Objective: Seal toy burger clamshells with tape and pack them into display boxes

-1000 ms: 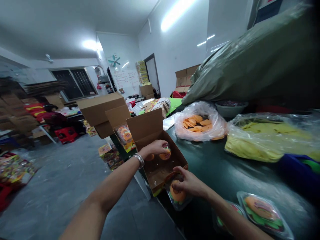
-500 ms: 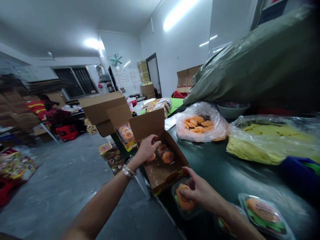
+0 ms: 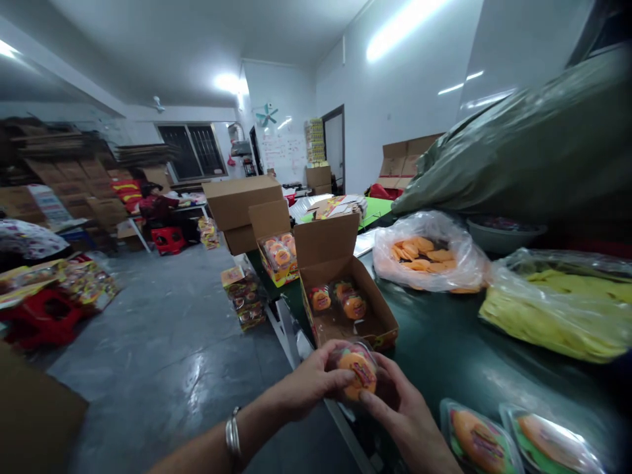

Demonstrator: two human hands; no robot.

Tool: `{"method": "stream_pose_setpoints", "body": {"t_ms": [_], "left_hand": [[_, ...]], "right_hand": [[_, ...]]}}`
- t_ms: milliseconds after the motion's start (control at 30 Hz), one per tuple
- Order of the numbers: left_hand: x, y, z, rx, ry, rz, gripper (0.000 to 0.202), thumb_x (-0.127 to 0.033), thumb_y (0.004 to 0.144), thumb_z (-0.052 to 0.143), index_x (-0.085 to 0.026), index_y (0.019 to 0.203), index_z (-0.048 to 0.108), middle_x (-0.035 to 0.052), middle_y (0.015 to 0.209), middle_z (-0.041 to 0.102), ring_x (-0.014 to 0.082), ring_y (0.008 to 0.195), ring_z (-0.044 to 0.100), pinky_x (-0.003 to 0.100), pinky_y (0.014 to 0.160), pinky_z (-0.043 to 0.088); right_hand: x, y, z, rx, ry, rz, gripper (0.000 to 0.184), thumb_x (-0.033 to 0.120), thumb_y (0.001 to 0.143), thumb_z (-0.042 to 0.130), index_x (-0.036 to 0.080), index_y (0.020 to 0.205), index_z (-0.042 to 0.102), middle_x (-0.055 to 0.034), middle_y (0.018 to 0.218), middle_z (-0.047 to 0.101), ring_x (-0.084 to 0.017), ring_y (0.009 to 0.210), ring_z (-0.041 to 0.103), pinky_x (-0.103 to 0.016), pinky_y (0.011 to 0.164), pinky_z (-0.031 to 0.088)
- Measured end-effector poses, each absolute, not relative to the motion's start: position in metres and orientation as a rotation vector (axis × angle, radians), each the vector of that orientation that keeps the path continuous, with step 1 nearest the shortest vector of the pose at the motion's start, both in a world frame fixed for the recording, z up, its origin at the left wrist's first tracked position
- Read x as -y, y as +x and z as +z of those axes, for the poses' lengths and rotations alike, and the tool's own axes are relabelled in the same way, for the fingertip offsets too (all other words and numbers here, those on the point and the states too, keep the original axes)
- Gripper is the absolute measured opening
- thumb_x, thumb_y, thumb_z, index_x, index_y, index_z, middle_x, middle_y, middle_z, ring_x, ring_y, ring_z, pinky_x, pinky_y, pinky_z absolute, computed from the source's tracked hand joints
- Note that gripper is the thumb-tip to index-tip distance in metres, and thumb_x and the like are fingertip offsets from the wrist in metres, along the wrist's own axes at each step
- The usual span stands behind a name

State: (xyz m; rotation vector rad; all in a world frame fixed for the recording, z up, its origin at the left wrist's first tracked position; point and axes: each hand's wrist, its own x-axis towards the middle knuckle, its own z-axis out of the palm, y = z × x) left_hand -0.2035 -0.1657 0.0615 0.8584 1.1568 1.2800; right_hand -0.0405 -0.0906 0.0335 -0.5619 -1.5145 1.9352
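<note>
Between both hands is a clear plastic pack with a burger-shaped orange piece inside (image 3: 359,376), held just over the table's near edge. My left hand (image 3: 309,382) grips its left side, thumb on the front. My right hand (image 3: 407,415) closes on its right side, fingers partly hidden behind the pack. Right beyond stands an open cardboard box (image 3: 326,245), lid raised, with a few burger packs (image 3: 353,307) in its far part. Two more clear burger packs (image 3: 478,440) lie on the table to the right of my right hand.
A filled display box (image 3: 280,273) sits behind the open one. Along the dark green table (image 3: 444,349) are a clear bag of orange pieces (image 3: 382,268) and a bag of yellow pieces (image 3: 548,329). A large green sack (image 3: 518,145) leans over them. People sit at the far left.
My right hand has lifted a burger pack from the table beside the box. My left hand has come back out of the box and taken hold of it too. The view has swung left.
</note>
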Motion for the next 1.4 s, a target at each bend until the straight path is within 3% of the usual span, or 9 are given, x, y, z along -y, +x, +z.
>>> {"method": "stream_pose_setpoints", "body": {"t_ms": [133,333,500,667,800,1000,1067,1200,1400], "left_hand": [[0.169,-0.215,0.077,-1.013,0.807,1.139,0.051,-0.052,0.085,0.058,-0.023,0.127,0.055,0.012,0.129,0.057,0.0245,0.108,0.059,0.036,0.086,0.048],[0.165,-0.234,0.084,-1.107,0.852,1.004,0.067,-0.067,0.085,0.043,-0.018,0.131,0.052,0.0157,0.123,0.061,0.0274,0.106,0.06,0.038,0.081,0.05],[0.148,-0.246,0.105,-1.462,1.199,0.861,0.047,-0.05,0.08,0.064,-0.02,0.117,0.062,0.01,0.115,0.065,0.0246,0.106,0.058,0.036,0.086,0.048],[0.148,-0.24,0.099,-1.517,1.05,1.037,0.07,-0.036,0.067,0.077,-0.019,0.128,0.048,0.0135,0.115,0.062,0.0234,0.094,0.062,0.033,0.074,0.051],[0.163,-0.224,0.075,-1.426,1.017,1.22,0.064,-0.033,0.072,0.072,-0.02,0.128,0.043,0.0111,0.115,0.063,0.0237,0.099,0.062,0.032,0.078,0.051],[0.126,-0.266,0.125,-2.102,1.729,0.796,0.051,-0.029,0.085,0.047,-0.019,0.134,0.038,0.009,0.126,0.058,0.0228,0.112,0.056,0.035,0.094,0.045],[0.101,-0.283,0.143,-2.21,1.825,0.561,0.052,-0.025,0.077,0.059,-0.02,0.127,0.047,0.0082,0.122,0.06,0.0259,0.115,0.054,0.037,0.099,0.04],[0.06,-0.292,0.136,-2.175,1.853,0.165,0.041,-0.022,0.066,0.074,-0.021,0.106,0.063,0.006,0.101,0.068,0.0263,0.1,0.06,0.035,0.09,0.045],[0.026,-0.299,0.111,-2.207,1.788,-0.217,0.029,-0.032,0.091,0.057,-0.015,0.114,0.058,0.0085,0.114,0.061,0.0211,0.098,0.061,0.042,0.085,0.052]], "right_hand": [[0.088,-0.044,0.029,1.457,-0.641,1.934,0.06,0.047,0.065,0.078,0.021,0.114,0.056,-0.0117,0.119,0.068,-0.031,0.112,0.062,-0.042,0.095,0.05],[0.088,-0.052,0.03,1.391,-0.614,1.987,0.057,0.043,0.063,0.081,0.021,0.11,0.058,-0.009,0.113,0.071,-0.03,0.108,0.064,-0.043,0.095,0.05],[0.086,-0.058,0.028,1.346,-0.605,2.079,0.058,0.044,0.059,0.083,0.019,0.107,0.06,-0.0087,0.108,0.072,-0.031,0.105,0.065,-0.041,0.091,0.051],[0.091,-0.067,0.022,0.975,-0.622,2.166,0.059,0.041,0.061,0.08,0.021,0.11,0.053,-0.0075,0.109,0.069,-0.027,0.099,0.066,-0.037,0.083,0.054],[0.1,-0.087,0.02,0.936,-0.656,2.055,0.062,0.039,0.059,0.08,0.023,0.108,0.045,-0.0093,0.111,0.067,-0.028,0.101,0.066,-0.04,0.088,0.053],[0.106,-0.075,0.023,1.546,-0.635,1.815,0.032,0.035,0.071,0.069,0.022,0.098,0.059,-0.008,0.105,0.068,-0.027,0.104,0.062,-0.038,0.088,0.05],[0.105,-0.052,0.019,1.889,-0.615,1.647,0.021,0.031,0.074,0.065,0.022,0.093,0.064,-0.0065,0.095,0.071,-0.026,0.093,0.065,-0.038,0.082,0.051],[0.093,0.0,0.003,2.129,-0.692,1.218,0.022,0.033,0.079,0.061,0.023,0.098,0.068,-0.0084,0.1,0.073,-0.027,0.094,0.068,-0.037,0.082,0.054],[0.065,0.058,-0.024,2.204,-0.751,0.65,0.024,0.037,0.082,0.059,0.025,0.101,0.068,-0.0094,0.101,0.074,-0.029,0.094,0.07,-0.041,0.08,0.057]]}}
